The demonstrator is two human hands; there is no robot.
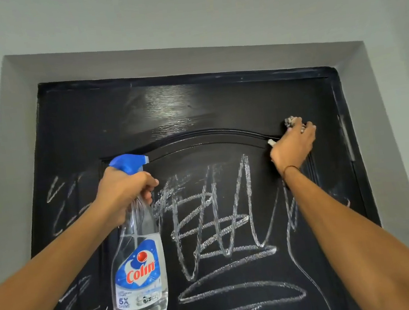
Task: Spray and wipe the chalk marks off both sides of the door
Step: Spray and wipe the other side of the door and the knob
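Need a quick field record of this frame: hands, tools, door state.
left hand: grips spray bottle by the neck, blue nozzle toward the door
right hand: presses crumpled cloth on door, at the arched moulding's right end
door: black, top band looks wiped, glossy
chalk marks: cover the panel below the arch and the left side

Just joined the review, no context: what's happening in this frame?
A person is cleaning chalk off a black door. The left hand grips a spray bottle by its neck. The right hand presses a cloth near the arched panel's upper right corner. The top looks wiped; chalk scribbles remain below.
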